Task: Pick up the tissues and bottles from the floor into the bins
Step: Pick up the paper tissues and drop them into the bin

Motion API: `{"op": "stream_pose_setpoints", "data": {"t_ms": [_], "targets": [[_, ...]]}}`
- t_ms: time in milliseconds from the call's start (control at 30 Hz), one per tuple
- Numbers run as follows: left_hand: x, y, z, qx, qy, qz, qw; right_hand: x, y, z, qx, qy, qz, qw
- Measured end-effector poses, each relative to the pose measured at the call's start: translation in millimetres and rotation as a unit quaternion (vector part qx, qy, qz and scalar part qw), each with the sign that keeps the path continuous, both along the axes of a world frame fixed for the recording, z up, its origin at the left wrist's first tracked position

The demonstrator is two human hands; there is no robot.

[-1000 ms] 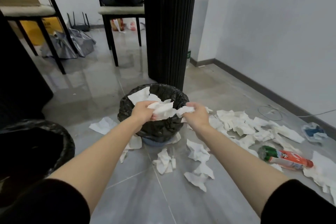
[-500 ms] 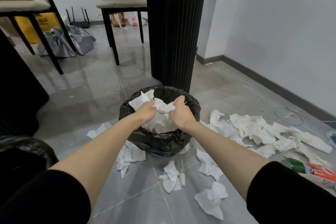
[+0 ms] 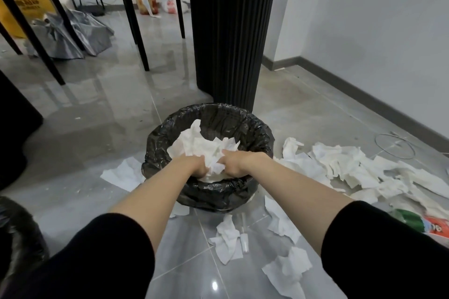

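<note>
A round bin lined with a black bag (image 3: pixel 252 128) stands on the floor in front of me, holding a heap of white tissues (image 3: pixel 201 145). My left hand (image 3: pixel 194 166) and my right hand (image 3: pixel 234 164) are both inside the bin's near rim, fingers dug into the tissue heap and gripping it. More white tissues (image 3: pixel 340 165) lie scattered on the floor to the right of the bin, and several pieces (image 3: pixel 228 243) in front of it. A green bottle with a red label (image 3: pixel 422 222) lies at the right edge, partly under tissue.
A second black-lined bin (image 3: pixel 17 233) sits at the lower left edge. A black ribbed column (image 3: pixel 230 26) rises just behind the first bin. Chairs with black legs (image 3: pixel 138 19) and a grey umbrella (image 3: pixel 80 36) stand at the back. A thin white cable (image 3: pixel 393 145) loops by the right wall.
Both hands carried the wad of tissues from above the bin's near rim down into it. The camera moved closer and tilted down, so the bin looks larger.
</note>
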State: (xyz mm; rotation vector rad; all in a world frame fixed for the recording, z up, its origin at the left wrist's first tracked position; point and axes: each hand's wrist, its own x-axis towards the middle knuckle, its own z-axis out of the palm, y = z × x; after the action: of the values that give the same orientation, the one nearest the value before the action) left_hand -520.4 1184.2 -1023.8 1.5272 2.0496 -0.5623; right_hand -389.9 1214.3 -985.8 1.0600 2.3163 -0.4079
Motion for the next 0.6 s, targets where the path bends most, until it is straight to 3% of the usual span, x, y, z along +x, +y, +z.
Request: {"op": "stream_pose_setpoints", "data": {"t_ms": [133,267,467,600], "targets": [[-3.2,9.8,-22.3,-0.047,0.013,-0.019,0.999,5.0,-1.0,-2.3,0.046,-0.003,0.024,0.999],[3.0,0.2,2.3,-0.029,0.034,-0.026,0.999,9.8,-3.0,7.7,0.139,0.019,0.044,0.989],[21.2,-19.5,37.8,0.087,0.099,-0.016,0.991,29.6,-21.4,27.1,0.193,0.128,-0.025,0.972],[34.9,-39.8,51.7,0.2,0.088,0.005,0.976,45.8,-49.5,28.4,0.23,0.272,-0.136,0.925]]}}
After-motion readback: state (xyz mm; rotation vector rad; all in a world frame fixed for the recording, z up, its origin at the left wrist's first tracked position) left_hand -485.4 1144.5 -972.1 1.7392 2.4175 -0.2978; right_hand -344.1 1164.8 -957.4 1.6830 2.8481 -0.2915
